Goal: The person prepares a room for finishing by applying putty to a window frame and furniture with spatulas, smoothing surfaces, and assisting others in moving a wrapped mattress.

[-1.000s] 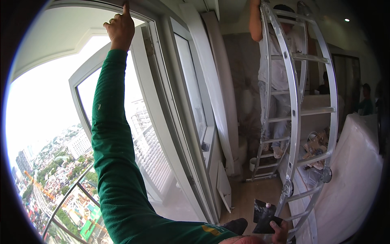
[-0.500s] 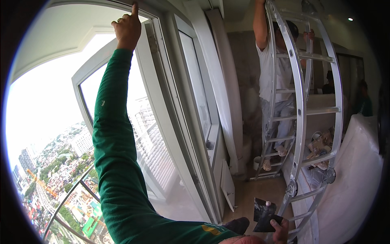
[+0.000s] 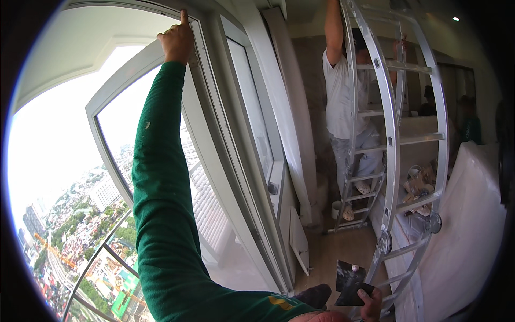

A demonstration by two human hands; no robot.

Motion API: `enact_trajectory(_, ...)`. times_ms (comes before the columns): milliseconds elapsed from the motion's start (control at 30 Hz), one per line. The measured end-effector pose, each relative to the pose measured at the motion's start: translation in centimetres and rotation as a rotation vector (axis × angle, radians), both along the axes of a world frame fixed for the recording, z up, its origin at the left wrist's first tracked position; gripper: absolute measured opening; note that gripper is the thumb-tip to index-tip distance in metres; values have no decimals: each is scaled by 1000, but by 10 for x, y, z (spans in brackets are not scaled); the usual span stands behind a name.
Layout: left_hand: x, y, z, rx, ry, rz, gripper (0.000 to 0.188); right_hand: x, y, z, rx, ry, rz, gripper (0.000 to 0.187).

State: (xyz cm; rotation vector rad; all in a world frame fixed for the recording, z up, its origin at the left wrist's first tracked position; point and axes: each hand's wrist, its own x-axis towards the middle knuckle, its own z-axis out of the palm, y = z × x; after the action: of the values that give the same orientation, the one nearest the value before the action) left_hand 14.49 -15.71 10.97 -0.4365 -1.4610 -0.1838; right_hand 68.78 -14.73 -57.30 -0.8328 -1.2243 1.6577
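My left arm, in a green sleeve, reaches up to the top of the white door frame [image 3: 228, 139]. My left hand [image 3: 178, 40] has its index finger stretched up against the frame's upper corner, the other fingers curled, with nothing visible in them. Low down, my right hand [image 3: 371, 304] grips dark flat putty spreaders [image 3: 351, 278], which carry smears and a small white dab of putty. Whether they are two separate blades is hard to make out. The glazed door [image 3: 99, 107] stands swung outward beside my left arm.
An aluminium folding ladder [image 3: 394, 139] stands at the right; another person [image 3: 343, 102] is on its rungs, an arm raised. Plastic sheeting [image 3: 466, 214] covers something bulky at the far right. A white panel [image 3: 298, 241] leans by the wall. A balcony railing [image 3: 115, 255] curves outside, high above a city.
My left hand has shifted slightly right and down along the top of the frame. The view has turned a little; my right hand still holds the putty spreaders.
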Motion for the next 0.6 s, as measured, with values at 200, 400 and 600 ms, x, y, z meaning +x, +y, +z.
enact_trajectory(200, -22, 69, -96, -5, -44, -383, 56, 5, -14, 6, 34, -1, -82, 24)
enact_trajectory(400, -91, 68, -178, 73, 134, -691, 60, -5, -5, 15, -48, 32, 72, 20)
enact_trajectory(600, -96, 99, -183, 201, 299, -913, 48, -4, 5, 3, -98, 55, 2, 24)
